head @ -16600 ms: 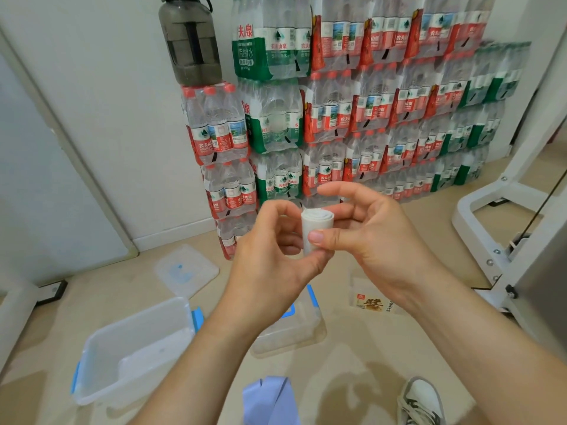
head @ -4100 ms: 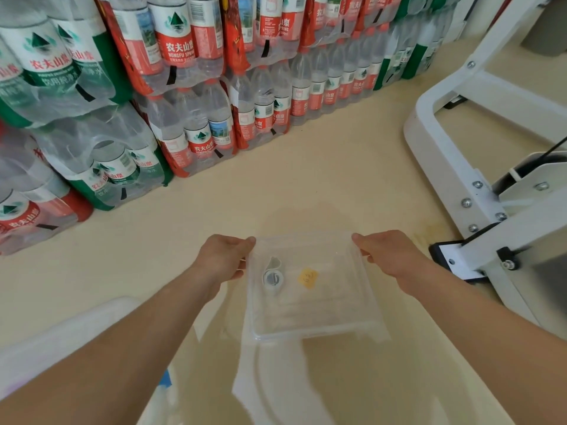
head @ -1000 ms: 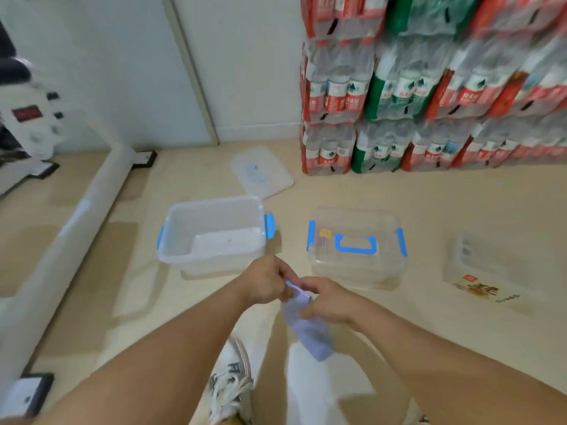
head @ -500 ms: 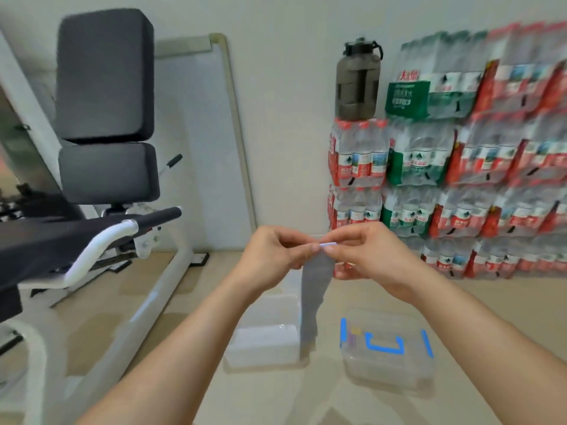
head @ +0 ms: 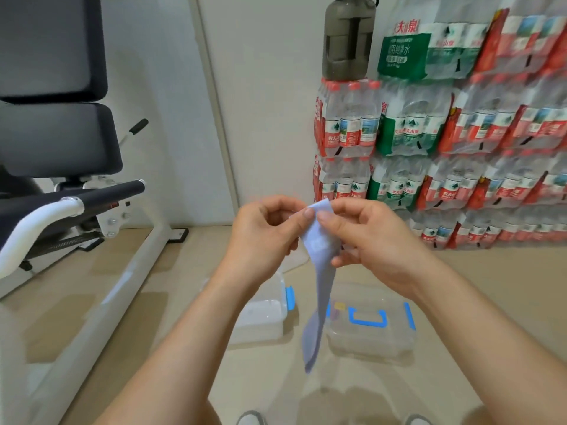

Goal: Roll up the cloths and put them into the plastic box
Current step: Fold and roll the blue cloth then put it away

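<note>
- Beige floor all over, plain white wall behind.
- Huge stack of bottled water packs against the wall on the right, dark jug sitting on top.
- Black padded gym bench on the left.
- Open plastic box and lidded plastic box side by side on the floor.
- Light blue cloth dangles above them, unrolled, its top end pinched by the left hand and right hand.

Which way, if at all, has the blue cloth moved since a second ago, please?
Yes, upward: the blue cloth was low near the lidded box; now its top end is well above that box.
</note>
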`<action>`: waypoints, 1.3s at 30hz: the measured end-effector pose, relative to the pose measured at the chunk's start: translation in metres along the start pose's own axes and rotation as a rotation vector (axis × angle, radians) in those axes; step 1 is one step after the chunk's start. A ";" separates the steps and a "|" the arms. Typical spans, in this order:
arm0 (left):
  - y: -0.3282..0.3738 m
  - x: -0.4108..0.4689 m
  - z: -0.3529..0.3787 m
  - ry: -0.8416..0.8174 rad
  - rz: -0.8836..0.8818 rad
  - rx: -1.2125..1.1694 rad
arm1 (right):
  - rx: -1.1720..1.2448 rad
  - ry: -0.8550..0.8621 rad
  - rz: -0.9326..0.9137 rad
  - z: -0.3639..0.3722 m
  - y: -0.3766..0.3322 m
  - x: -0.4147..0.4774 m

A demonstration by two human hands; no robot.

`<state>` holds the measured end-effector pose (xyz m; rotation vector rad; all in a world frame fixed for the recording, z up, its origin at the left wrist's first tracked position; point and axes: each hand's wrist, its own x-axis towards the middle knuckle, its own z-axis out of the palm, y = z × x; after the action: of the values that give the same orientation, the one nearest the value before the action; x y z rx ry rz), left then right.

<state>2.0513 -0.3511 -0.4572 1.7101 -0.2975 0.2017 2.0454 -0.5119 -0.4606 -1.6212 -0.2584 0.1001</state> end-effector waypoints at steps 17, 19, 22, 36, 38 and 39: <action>-0.006 -0.004 -0.031 -0.604 -0.010 -0.715 | -0.054 -0.047 0.594 0.009 0.062 0.020; -0.004 -0.008 -0.038 -0.954 -0.038 -0.676 | 0.140 -0.004 0.484 0.007 0.050 0.021; 0.000 -0.011 -0.043 -1.059 -0.033 -0.428 | 0.049 0.132 0.210 0.005 0.037 0.024; -0.008 0.004 -0.020 -0.058 -0.156 -0.188 | -0.574 -0.038 -0.190 0.026 0.018 0.000; -0.007 0.004 -0.023 -0.045 -0.120 -0.178 | -0.585 -0.040 -0.176 0.025 0.018 -0.001; -0.007 0.004 -0.024 -0.036 -0.097 -0.158 | -0.586 -0.046 -0.178 0.025 0.019 -0.001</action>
<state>2.0579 -0.3268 -0.4587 1.5687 -0.2498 0.0734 2.0406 -0.4886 -0.4811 -2.1682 -0.4994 -0.0836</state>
